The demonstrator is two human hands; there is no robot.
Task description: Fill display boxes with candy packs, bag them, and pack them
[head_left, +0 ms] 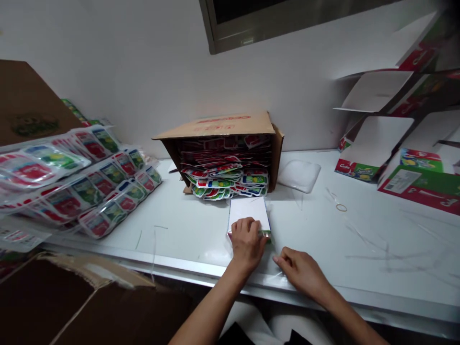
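Observation:
A small white-topped box [247,209] with red and green edges lies on the table, inside a clear plastic bag [272,206]. My left hand [247,239] rests on its near end, fingers curled over the edge and closed on it. Just to the right, low over the table's front edge, my right hand [300,269] is closed with thumb and fingers pinched together. Clear film glints beside its fingertips and seems to be the bag's near end. Right behind the small box, an open carton [215,125] lies on its side, stuffed with red and green printed packets [223,179].
Plastic-wrapped stacks of printed packets [108,184] fill the table's left side. An open brown carton [93,297] stands below the front edge. Red and green display boxes [420,184] pile up at right. A folded clear bag [300,176] and a rubber band [341,207] lie nearby.

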